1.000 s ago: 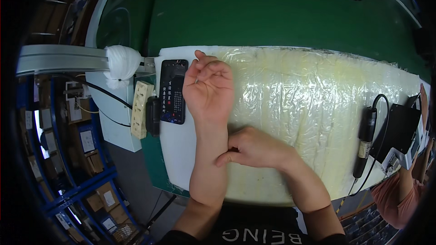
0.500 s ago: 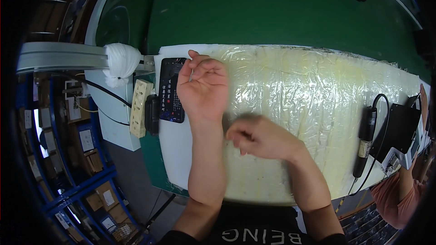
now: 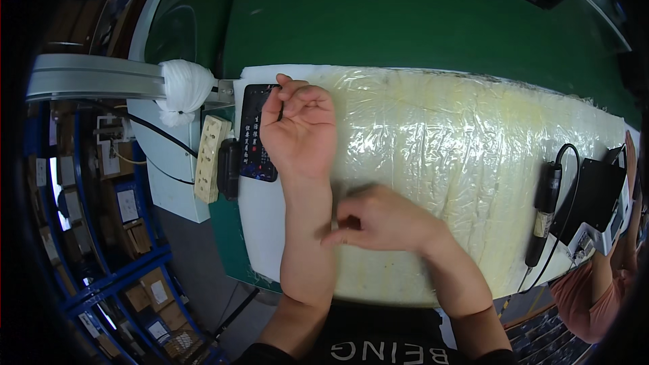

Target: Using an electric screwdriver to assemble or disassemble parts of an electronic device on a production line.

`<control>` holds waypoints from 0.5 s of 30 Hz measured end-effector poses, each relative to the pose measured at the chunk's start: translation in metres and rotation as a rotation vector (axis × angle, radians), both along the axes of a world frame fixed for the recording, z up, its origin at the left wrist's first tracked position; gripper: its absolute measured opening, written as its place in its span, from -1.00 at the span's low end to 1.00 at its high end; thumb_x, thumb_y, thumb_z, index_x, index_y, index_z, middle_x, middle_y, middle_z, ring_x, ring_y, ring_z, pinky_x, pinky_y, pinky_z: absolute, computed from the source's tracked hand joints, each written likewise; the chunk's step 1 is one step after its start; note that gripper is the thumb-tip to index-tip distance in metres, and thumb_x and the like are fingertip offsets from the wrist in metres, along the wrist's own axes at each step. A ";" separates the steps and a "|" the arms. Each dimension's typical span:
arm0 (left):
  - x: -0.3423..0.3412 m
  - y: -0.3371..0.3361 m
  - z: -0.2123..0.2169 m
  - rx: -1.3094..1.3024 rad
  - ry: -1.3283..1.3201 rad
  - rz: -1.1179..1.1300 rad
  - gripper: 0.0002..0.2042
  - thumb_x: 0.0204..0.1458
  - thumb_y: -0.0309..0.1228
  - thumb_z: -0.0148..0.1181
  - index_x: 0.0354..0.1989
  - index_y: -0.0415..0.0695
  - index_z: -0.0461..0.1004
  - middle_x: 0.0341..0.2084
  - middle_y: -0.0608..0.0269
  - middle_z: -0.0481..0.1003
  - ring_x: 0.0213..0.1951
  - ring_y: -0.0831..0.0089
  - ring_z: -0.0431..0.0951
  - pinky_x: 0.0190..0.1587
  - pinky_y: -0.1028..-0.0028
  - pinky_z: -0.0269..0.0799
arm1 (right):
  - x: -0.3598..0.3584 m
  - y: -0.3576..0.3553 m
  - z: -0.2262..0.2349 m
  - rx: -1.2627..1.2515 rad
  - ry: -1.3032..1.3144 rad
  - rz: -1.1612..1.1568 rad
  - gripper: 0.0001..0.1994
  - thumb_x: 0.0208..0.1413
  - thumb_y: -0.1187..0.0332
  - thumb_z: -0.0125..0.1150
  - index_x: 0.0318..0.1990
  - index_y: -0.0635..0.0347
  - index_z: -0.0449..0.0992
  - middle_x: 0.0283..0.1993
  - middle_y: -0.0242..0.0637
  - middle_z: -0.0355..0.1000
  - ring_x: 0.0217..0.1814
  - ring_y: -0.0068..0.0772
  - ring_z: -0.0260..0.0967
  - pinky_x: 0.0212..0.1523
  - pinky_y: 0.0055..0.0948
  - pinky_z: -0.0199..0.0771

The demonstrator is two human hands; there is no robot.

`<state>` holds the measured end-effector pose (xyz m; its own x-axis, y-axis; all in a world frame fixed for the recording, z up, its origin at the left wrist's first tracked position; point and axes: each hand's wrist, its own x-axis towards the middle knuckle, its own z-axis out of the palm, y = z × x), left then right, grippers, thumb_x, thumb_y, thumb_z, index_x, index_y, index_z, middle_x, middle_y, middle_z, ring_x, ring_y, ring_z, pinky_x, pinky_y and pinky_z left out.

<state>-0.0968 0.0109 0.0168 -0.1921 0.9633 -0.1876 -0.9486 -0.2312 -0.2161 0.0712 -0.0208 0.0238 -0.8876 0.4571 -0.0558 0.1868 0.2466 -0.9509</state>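
Observation:
My left hand (image 3: 301, 135) is palm up with its fingers loosely curled and the thumb apart. No object shows in it. Behind it, a dark rectangular pad with light printed characters (image 3: 255, 165) is partly hidden by the hand. My right hand (image 3: 392, 222) is bent toward my left forearm (image 3: 309, 230). The thumb reaches out to the forearm's inner side and appears to touch it. Its other fingers curl above the thumb with a gap between, and their tips are blurred. Beneath both arms is a padded sheet under wrinkled clear film (image 3: 433, 142).
A corded black hand tool (image 3: 543, 209) lies on the right beside a black box-shaped device (image 3: 589, 192). Another person's arm (image 3: 602, 290) is at the far right. A cream power strip (image 3: 211, 162) and a black case (image 3: 230, 169) are on the left, near a metal beam (image 3: 101, 78).
My right hand has opened its thumb away from the curled fingers and moved it to the left forearm. My left hand is nearly still. The view has shifted slightly.

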 end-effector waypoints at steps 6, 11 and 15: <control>0.003 0.001 0.001 -0.005 0.037 0.021 -0.85 0.09 -0.50 -0.05 -0.24 -0.23 0.43 -0.54 0.34 0.36 -0.54 0.55 0.29 -0.17 0.44 0.33 | 0.000 -0.005 -0.014 -0.022 0.162 0.001 -0.73 0.06 0.21 0.24 -0.41 0.28 0.50 -0.50 -0.11 0.44 -0.46 -0.01 0.39 -0.36 -0.21 0.41; 0.001 0.000 0.000 -0.008 0.026 0.026 -0.86 0.09 -0.50 -0.04 -0.24 -0.23 0.43 -0.54 0.35 0.35 -0.54 0.55 0.29 -0.17 0.45 0.33 | 0.002 0.004 -0.001 -0.222 0.169 -0.601 -0.88 0.18 0.42 0.09 -0.23 0.28 0.48 -0.44 -0.22 0.48 -0.58 -0.47 0.38 -0.51 -0.46 0.40; 0.000 0.000 0.000 -0.003 0.026 0.033 -0.86 0.09 -0.50 -0.04 -0.24 -0.23 0.43 -0.54 0.35 0.35 -0.54 0.55 0.29 -0.16 0.45 0.33 | 0.010 0.008 -0.003 -0.138 0.093 -0.541 -0.84 0.12 0.34 0.22 -0.39 0.27 0.49 -0.47 -0.27 0.46 -0.62 -0.52 0.35 -0.55 -0.50 0.37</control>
